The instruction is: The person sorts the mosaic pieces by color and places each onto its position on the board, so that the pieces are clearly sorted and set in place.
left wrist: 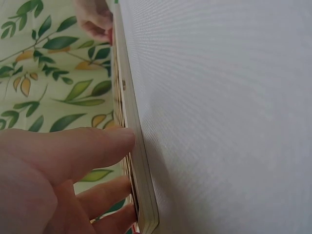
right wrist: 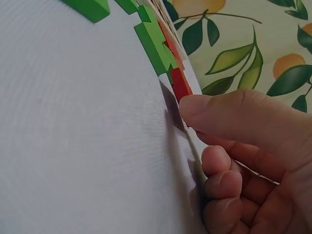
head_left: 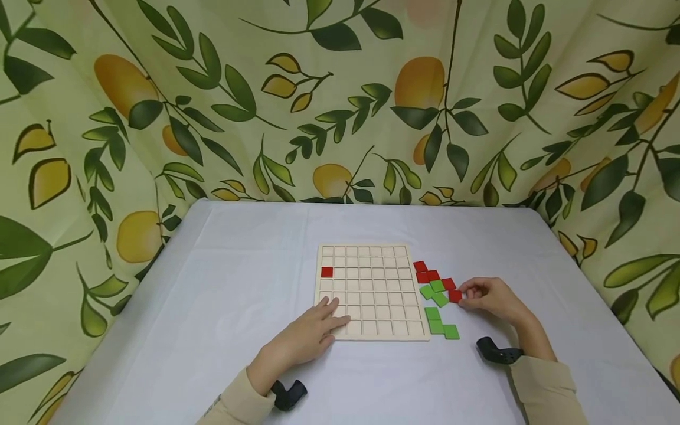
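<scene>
A pale wooden grid board (head_left: 379, 283) lies on the table, with one red square tile (head_left: 326, 272) in a cell of its left column. My left hand (head_left: 305, 335) rests on the board's near left corner, fingers spread; in the left wrist view its thumb (left wrist: 105, 144) lies against the board's edge. To the right of the board, my right hand (head_left: 494, 300) pinches a red tile (head_left: 455, 296) at the end of a loose cluster. The right wrist view shows the thumb (right wrist: 197, 108) on this red tile (right wrist: 180, 84); the index fingertip is hidden behind the thumb.
Several loose red tiles (head_left: 420, 266) and green tiles (head_left: 440, 299) lie close along the board's right side, some touching. Nearer the front is a green tile (head_left: 451, 332). A white cloth covers the table (head_left: 239, 265); a leaf-and-fruit patterned curtain (head_left: 340, 118) hangs behind and beside it.
</scene>
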The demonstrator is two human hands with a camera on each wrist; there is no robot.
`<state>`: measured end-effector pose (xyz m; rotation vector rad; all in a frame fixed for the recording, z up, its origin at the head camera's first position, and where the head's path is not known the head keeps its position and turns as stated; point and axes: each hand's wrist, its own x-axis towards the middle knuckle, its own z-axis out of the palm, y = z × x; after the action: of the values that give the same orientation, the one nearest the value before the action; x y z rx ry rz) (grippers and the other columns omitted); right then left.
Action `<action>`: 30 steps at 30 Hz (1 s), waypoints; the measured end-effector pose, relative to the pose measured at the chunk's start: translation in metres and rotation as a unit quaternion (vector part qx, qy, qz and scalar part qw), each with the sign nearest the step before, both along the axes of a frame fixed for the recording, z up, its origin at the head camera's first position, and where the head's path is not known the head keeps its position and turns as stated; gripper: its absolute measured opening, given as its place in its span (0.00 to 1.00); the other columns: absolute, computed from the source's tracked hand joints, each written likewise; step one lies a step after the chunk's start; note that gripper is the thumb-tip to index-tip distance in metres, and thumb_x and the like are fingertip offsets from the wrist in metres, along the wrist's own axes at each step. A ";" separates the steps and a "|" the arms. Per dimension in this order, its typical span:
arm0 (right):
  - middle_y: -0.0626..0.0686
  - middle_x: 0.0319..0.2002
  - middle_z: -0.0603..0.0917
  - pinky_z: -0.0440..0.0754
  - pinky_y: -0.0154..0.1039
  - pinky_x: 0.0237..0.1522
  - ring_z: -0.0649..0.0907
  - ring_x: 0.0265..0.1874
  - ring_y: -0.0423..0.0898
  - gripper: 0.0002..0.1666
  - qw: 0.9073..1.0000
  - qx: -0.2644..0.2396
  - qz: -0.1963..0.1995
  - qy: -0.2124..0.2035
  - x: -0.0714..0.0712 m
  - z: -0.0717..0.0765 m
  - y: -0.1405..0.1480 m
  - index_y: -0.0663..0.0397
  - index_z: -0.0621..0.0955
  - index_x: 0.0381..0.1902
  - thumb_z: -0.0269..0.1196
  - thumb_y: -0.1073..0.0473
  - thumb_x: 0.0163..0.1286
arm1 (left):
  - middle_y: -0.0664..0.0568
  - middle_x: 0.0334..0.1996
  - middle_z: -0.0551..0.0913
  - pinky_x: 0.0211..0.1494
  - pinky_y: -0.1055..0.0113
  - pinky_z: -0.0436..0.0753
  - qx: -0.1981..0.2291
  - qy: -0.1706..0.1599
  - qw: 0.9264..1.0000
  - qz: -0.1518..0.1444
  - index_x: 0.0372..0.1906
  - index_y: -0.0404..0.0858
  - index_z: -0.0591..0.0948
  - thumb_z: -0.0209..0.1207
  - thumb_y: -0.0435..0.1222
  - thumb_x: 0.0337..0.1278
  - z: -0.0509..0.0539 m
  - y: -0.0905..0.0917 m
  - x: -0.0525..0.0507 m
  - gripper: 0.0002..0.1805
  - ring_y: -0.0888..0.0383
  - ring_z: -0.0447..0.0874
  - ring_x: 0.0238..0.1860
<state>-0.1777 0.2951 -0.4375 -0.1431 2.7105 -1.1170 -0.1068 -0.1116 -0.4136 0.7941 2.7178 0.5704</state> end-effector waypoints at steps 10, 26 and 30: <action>0.51 0.28 0.76 0.75 0.25 0.26 0.72 0.27 0.35 0.16 1.000 -0.027 0.011 0.007 -0.003 0.007 -0.007 0.70 0.81 0.44 0.66 0.64 0.59 | 0.41 0.74 0.62 0.76 0.46 0.63 0.001 -0.002 1.000 0.006 0.66 0.46 0.73 0.54 0.35 0.66 -0.001 0.000 0.000 0.23 0.40 0.55 0.76; 0.50 0.27 0.75 0.71 0.27 0.26 0.72 0.28 0.38 0.17 0.999 -0.029 0.014 0.039 -0.015 0.022 -0.034 0.67 0.81 0.43 0.69 0.61 0.58 | 0.44 0.74 0.62 0.76 0.48 0.64 -0.013 0.003 1.000 0.003 0.66 0.49 0.73 0.53 0.36 0.66 -0.002 0.000 0.000 0.24 0.43 0.56 0.77; 0.51 0.27 0.75 0.72 0.27 0.27 0.72 0.29 0.37 0.18 0.998 -0.041 0.026 0.041 -0.018 0.025 -0.041 0.68 0.81 0.44 0.69 0.62 0.58 | 0.43 0.74 0.62 0.76 0.48 0.64 -0.019 0.012 1.000 -0.003 0.66 0.49 0.73 0.53 0.36 0.67 -0.002 -0.001 -0.001 0.24 0.43 0.57 0.76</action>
<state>-0.1962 0.2537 -0.4122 -0.2757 2.7157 -1.2331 -0.1078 -0.1123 -0.4153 0.8059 2.7390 0.5081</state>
